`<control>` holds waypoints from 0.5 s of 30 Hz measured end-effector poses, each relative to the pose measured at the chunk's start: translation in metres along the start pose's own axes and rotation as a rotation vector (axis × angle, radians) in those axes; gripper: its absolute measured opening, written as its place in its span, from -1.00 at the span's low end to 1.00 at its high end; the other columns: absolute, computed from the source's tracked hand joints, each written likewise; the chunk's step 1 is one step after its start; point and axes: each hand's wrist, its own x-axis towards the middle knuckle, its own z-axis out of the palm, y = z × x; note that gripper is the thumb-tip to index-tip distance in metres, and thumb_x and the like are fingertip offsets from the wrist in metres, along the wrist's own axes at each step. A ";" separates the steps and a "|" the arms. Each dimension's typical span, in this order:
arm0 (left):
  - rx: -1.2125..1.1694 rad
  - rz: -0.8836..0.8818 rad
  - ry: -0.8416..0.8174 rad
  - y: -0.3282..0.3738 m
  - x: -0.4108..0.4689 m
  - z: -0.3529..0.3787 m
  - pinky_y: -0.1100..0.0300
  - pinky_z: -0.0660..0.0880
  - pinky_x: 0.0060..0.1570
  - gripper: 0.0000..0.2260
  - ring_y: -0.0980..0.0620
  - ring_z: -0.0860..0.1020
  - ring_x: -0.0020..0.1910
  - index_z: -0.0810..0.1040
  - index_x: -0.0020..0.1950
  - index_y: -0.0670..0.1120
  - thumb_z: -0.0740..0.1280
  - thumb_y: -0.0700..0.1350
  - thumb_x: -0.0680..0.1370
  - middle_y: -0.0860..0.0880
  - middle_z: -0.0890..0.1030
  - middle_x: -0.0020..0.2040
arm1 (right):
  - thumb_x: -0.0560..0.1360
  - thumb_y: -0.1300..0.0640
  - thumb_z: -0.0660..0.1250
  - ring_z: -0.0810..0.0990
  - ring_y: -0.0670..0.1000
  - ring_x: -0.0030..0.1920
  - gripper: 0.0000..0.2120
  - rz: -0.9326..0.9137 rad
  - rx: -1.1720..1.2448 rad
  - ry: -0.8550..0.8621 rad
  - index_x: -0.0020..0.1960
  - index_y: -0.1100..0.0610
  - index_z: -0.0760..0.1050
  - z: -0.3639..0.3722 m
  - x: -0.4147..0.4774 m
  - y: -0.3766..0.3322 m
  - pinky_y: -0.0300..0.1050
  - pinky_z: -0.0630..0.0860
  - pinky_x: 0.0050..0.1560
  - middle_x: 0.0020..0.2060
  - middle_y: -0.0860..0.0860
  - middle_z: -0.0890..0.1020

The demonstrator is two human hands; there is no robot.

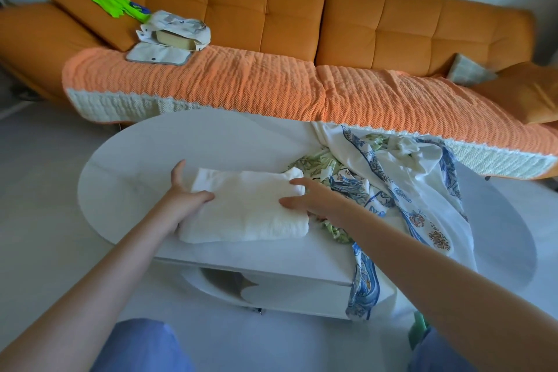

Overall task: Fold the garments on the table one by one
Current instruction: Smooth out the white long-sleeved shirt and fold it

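Note:
A folded white knit garment [250, 208] lies near the front of the white oval table [145, 154]. My left hand [181, 193] rests against its left edge, thumb on top and fingers straight along the side. My right hand [305, 196] lies on its right end with thumb and forefinger stretched flat over the fabric; its lower fingers are hidden. Right of it sits a loose heap: a white garment with blue print [401, 190] draping over the table's front edge, and a green-patterned one [317, 164] partly beneath.
An orange sofa [271, 9] with an orange textured throw [241, 81] stands close behind the table. On its left seat lie folded grey-white items [169, 36] and a bright green cloth [111, 0]. My blue-clad knees [142, 347] are below the table front.

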 end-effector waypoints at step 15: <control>-0.239 0.006 -0.322 0.008 -0.045 -0.008 0.37 0.52 -0.39 -0.73 0.12 0.61 -0.30 0.54 0.15 -0.01 0.25 -0.30 0.54 -0.02 0.58 0.01 | 0.48 0.36 0.32 0.58 0.11 0.05 -0.29 0.023 0.439 -0.278 0.50 -0.06 0.14 -0.017 -0.041 0.016 0.03 0.57 0.05 0.30 0.11 0.45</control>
